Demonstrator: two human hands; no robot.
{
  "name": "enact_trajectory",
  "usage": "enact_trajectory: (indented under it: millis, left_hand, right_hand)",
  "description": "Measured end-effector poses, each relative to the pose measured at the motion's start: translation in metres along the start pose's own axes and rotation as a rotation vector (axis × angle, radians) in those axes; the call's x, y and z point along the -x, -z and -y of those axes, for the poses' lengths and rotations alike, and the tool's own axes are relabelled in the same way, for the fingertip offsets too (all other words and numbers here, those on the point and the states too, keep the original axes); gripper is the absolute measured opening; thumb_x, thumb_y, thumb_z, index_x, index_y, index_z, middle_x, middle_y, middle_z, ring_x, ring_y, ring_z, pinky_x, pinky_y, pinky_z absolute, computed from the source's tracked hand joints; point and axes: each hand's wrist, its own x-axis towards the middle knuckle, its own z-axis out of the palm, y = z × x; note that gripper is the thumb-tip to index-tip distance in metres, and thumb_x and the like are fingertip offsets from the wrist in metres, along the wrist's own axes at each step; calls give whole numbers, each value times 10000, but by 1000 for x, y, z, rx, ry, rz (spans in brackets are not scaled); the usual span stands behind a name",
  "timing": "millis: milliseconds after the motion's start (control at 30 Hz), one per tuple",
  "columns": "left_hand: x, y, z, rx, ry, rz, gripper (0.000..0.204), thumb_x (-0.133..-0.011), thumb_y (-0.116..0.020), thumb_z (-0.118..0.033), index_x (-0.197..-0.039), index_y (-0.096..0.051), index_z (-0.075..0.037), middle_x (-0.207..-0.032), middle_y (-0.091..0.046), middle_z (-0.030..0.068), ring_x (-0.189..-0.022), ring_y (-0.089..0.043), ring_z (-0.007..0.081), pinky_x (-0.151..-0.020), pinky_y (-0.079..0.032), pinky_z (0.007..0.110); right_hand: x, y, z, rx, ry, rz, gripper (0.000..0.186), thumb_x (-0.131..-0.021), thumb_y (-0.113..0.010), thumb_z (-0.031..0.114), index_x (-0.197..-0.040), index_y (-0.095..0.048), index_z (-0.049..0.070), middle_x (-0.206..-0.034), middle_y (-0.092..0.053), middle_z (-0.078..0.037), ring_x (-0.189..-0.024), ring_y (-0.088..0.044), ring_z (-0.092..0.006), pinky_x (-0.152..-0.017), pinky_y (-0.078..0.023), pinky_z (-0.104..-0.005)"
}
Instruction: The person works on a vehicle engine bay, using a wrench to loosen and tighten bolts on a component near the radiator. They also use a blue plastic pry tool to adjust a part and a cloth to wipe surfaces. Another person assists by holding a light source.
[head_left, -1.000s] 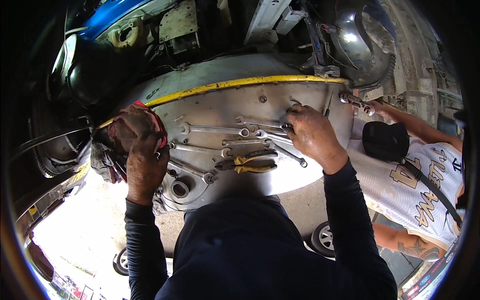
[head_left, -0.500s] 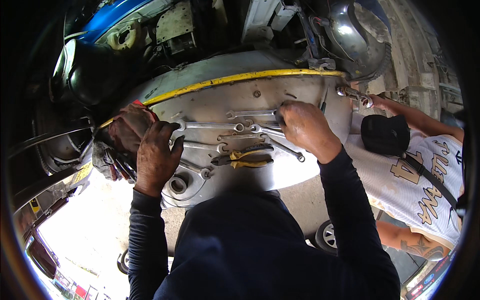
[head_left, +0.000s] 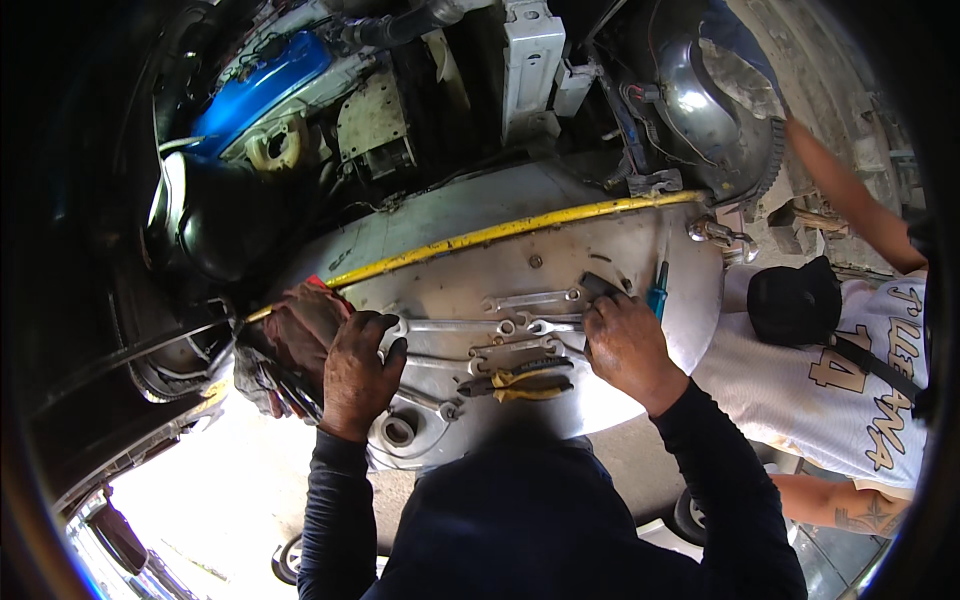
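Note:
My left hand (head_left: 362, 380) is on the left of the panel (head_left: 470, 260), fingers apart beside a red-brown cloth (head_left: 310, 335) and touching the spanners' left ends. My right hand (head_left: 628, 350) is curled at the right end of the spanners (head_left: 455, 326), fingertips on a dark object (head_left: 601, 286) I cannot make out. Yellow-handled pliers (head_left: 525, 388) and a metal ring (head_left: 398, 430) lie between my arms. A teal-handled screwdriver (head_left: 657, 298) lies beyond my right fingers, and a chrome tool (head_left: 710, 229) rests at the panel's right edge.
The engine bay with a blue part (head_left: 260, 90) lies beyond the yellow rail (head_left: 500, 222). At right, a co-worker in a white jersey (head_left: 840, 390) with a black pouch (head_left: 795, 305) reaches an arm (head_left: 850, 190) forward. A tyre (head_left: 687, 515) is below.
The view has tilted toward the engine bay, so the panel sits lower. The co-worker's hand has left the chrome tool and reached farther forward. My right hand has shifted slightly nearer me.

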Motion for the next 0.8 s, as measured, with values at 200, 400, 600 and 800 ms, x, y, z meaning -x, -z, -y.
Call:
enact_trajectory:
  millis: [200,400,600,800]
  left_hand:
    - [-47,0,-1,9,13,19,282,-851,-721,-123,-1115,-687,-30,-1104,-665,170,-1061,-642,380,-944,-511,452]
    - [-112,-16,-3,71,-67,36,274,-851,-725,-111,-1111,-691,-36,-1081,-662,165,-1002,-664,363,-865,-543,436]
    - [-171,-43,37,-58,61,131,319,-860,-734,-148,-1157,-693,-39,-1110,-677,178,-974,-686,358,-835,-555,428]
    - [-234,-79,118,-94,104,236,326,-880,-690,-227,-1120,-700,-6,-1085,-715,245,-989,-688,423,-868,-553,477]
  right_hand:
    - [1,-3,2,-25,-53,-256,147,-824,-633,139,-911,-658,23,-1002,-629,-159,-909,-627,-310,-792,-511,-457]
    - [-9,-8,-18,-85,31,-209,288,-703,-664,128,-957,-619,1,-983,-575,-165,-893,-593,-324,-747,-491,-444]
    - [-28,30,-24,-238,11,-124,209,-742,-675,98,-935,-644,24,-947,-602,-148,-884,-604,-310,-746,-487,-440]
    - [-95,65,-58,-473,75,-205,315,-844,-671,74,-1142,-603,-3,-921,-627,-165,-825,-641,-346,-741,-524,-462]
